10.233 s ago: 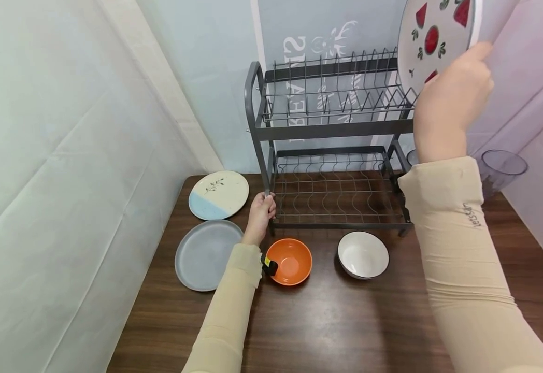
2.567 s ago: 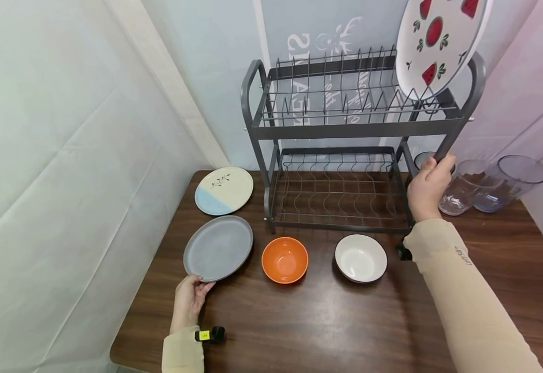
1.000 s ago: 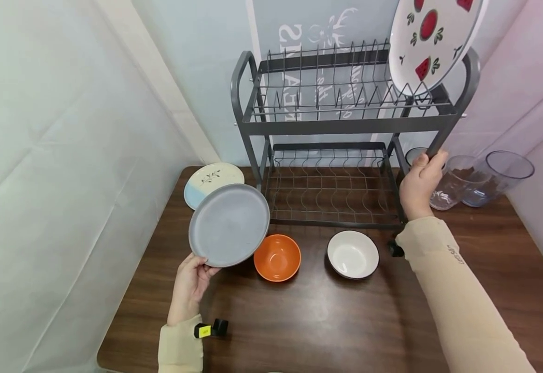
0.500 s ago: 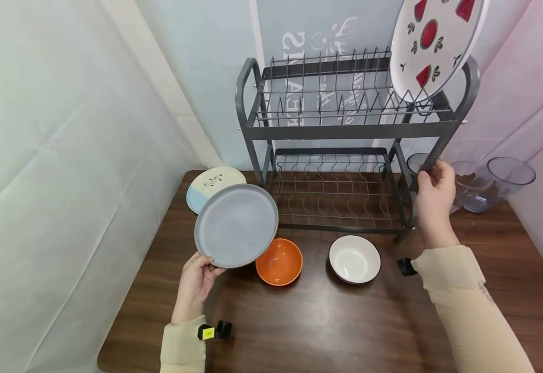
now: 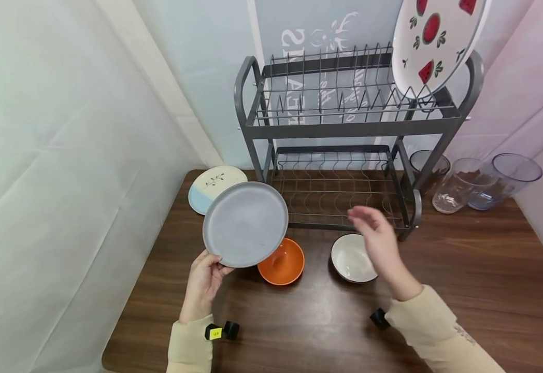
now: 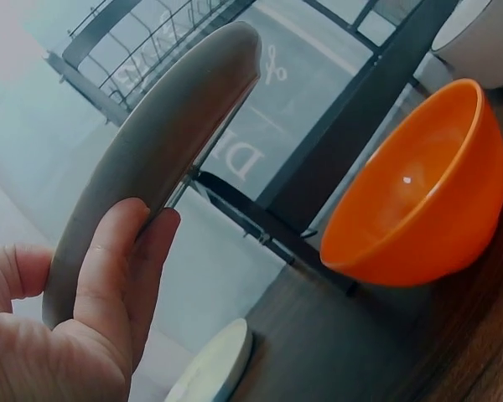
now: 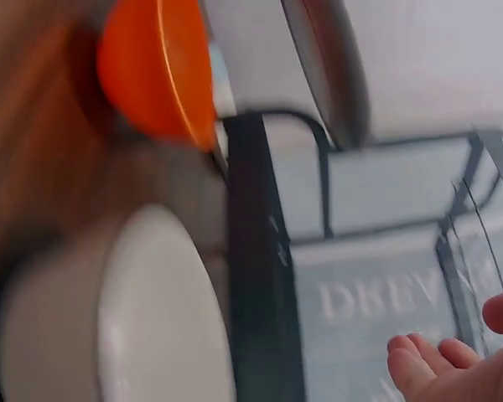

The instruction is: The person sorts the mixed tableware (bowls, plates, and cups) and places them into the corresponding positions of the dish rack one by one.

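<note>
From the head view, I see the left hand (image 5: 202,282) pinching the near edge of the gray plate (image 5: 245,224), in front of the left end of the rack (image 5: 355,129). The plate is round, so no way across is longer. It is up off the surface (image 5: 323,331). The rack is ahead of it and goes off to its right. The right hand (image 5: 377,238), in front of the rack's right half, is farther from the plate. It holds nothing, fingers loosely bent.

In the left wrist view, the plate looks thin, thumb on one side, fingers on the other. The orange bowl (image 6: 419,201) sits in front of the rack.

The right wrist view is blurry. The white bowl (image 7: 163,318) is in front of the rack. The right fingers seem to touch nothing.
</note>
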{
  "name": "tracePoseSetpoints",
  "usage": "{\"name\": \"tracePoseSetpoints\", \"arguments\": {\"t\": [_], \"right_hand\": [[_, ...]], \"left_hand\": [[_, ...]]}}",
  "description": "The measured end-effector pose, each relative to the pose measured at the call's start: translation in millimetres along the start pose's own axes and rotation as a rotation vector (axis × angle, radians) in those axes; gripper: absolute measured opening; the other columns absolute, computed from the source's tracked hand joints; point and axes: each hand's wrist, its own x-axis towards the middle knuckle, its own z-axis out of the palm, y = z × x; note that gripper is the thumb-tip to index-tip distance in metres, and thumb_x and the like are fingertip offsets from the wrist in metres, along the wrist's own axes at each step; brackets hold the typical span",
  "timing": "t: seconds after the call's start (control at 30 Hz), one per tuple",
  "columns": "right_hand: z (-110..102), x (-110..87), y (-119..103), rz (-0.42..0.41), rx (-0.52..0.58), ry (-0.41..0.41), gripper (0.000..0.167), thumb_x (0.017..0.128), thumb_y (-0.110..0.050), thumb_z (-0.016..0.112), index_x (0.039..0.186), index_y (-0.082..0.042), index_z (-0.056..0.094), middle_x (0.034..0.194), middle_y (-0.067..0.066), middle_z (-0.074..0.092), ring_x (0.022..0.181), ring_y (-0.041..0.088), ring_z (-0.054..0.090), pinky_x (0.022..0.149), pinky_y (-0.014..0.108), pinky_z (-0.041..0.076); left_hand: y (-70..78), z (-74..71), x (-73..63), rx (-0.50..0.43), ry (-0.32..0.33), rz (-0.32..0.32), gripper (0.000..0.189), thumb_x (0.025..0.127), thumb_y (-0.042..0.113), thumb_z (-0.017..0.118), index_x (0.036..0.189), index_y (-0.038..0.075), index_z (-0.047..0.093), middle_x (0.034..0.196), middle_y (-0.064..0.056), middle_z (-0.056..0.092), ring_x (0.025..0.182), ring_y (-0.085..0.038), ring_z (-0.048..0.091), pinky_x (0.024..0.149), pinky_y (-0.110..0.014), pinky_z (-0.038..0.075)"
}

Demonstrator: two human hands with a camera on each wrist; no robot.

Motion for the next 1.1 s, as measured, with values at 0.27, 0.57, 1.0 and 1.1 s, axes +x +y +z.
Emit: {"name": "tracePoseSetpoints", "arguments": {"t": [0.27, 0.57, 1.0, 1.1], "right_hand": [[32, -24.2, 11, 0.128, 0.059, -0.251, 0.038, 0.095, -0.016, 0.047, 0.125, 0.007, 0.045, 0.122, 0.026, 0.055, 0.103, 0.007, 0.06, 0.084, 0.012, 0.043], [44, -30.9, -3, 0.252, 0.184, -0.402, 0.044, 0.098, -0.019, 0.043, 0.131, 0.009, 0.038, 0.129, 0.027, 0.05, 0.105, 0.003, 0.059, 0.099, 0.028, 0.044], [46, -36.7, -14, 0.259, 0.32, -0.369, 0.043, 0.095, -0.009, 0.045, 0.13, 0.013, 0.035, 0.099, -0.005, 0.063, 0.089, 0.001, 0.062, 0.084, 0.023, 0.051], [43, -38.6, -17, 0.265, 0.358, -0.358, 0.043, 0.095, -0.007, 0.047, 0.131, 0.012, 0.033, 0.094, -0.009, 0.064, 0.087, 0.004, 0.064, 0.08, 0.026, 0.053]], "left_hand": [[1.0, 11.3, -5.4, 0.01, -0.003, -0.012, 0.03, 0.087, -0.012, 0.029, 0.09, 0.004, 0.054, 0.077, -0.003, 0.06, 0.059, -0.013, 0.062, 0.056, -0.023, 0.054], [4.7, 29.6, -5.8, 0.031, -0.037, -0.015, 0.029, 0.087, -0.011, 0.033, 0.095, 0.005, 0.055, 0.081, -0.003, 0.061, 0.063, -0.012, 0.065, 0.058, -0.025, 0.055], [-2.1, 60.4, 1.3, 0.042, -0.13, -0.03, 0.031, 0.086, -0.011, 0.037, 0.1, 0.006, 0.058, 0.083, -0.004, 0.065, 0.064, -0.012, 0.067, 0.058, -0.023, 0.055], [-5.6, 68.8, 4.6, 0.045, -0.145, -0.046, 0.03, 0.086, -0.011, 0.038, 0.1, 0.006, 0.058, 0.082, -0.004, 0.065, 0.062, -0.012, 0.066, 0.056, -0.023, 0.055]]}}
